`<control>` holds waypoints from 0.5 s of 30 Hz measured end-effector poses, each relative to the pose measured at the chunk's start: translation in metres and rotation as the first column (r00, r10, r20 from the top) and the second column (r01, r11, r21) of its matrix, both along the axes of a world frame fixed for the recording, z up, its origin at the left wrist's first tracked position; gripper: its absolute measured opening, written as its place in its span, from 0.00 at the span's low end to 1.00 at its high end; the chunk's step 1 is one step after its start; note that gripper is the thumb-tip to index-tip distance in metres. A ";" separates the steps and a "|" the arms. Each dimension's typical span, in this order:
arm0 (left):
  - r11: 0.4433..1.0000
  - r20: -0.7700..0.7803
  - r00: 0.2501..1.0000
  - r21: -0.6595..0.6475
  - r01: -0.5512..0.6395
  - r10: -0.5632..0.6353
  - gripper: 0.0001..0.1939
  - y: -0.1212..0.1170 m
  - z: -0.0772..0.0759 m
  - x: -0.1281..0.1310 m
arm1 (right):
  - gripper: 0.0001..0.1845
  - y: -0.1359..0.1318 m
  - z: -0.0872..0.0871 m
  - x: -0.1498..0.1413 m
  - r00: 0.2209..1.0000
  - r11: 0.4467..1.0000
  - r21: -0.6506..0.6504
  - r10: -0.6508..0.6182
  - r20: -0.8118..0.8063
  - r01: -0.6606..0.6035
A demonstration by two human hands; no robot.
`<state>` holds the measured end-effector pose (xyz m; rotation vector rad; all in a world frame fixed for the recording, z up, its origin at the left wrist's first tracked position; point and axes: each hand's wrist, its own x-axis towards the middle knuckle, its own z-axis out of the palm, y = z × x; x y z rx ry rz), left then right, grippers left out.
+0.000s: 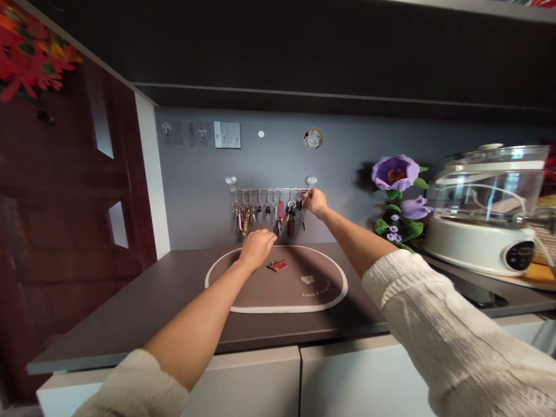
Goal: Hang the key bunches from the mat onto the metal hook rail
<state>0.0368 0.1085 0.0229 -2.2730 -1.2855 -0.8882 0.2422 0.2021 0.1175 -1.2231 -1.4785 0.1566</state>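
Observation:
A clear hook rail (271,190) on the grey wall carries several bunches of keys (247,214), some with pink, gold, red or brown tags. My right hand (316,202) reaches to the rail's right end, its fingers closed at a bunch of keys (303,217) by the last hook. Lower down, my left hand (258,249) hovers over the far part of the oval brown mat (256,295). Its fingers are bent together, and whatever may be inside them is hidden. On the mat lies a key with a red tag (278,266), a little right of my left hand.
To the right stand purple artificial flowers (395,174) and a white appliance with a clear top (478,231). A dark phone-like slab (482,292) lies before the appliance. A dark cabinet (304,52) overhangs the counter (174,301). At left is a red-brown door (65,231).

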 end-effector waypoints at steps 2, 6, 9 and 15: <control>1.000 -0.007 1.000 -0.004 -0.008 0.008 0.16 -0.001 0.001 0.000 | 0.07 0.008 -0.002 0.001 0.997 0.997 0.007 -0.072 0.033 0.072; 1.000 -0.021 1.000 -0.004 -0.019 0.019 0.16 -0.001 0.001 0.000 | 0.08 0.014 -0.005 0.001 0.986 0.989 0.021 -0.148 0.080 0.146; 1.000 -0.030 0.999 0.000 -0.016 0.016 0.16 -0.001 0.001 0.000 | 0.08 0.013 -0.007 -0.002 0.977 0.984 0.022 -0.177 0.122 0.176; 1.000 -0.032 0.999 0.004 -0.028 0.028 0.15 0.000 0.001 -0.001 | 0.11 0.003 -0.012 -0.007 0.944 0.963 -0.032 -0.257 0.205 0.269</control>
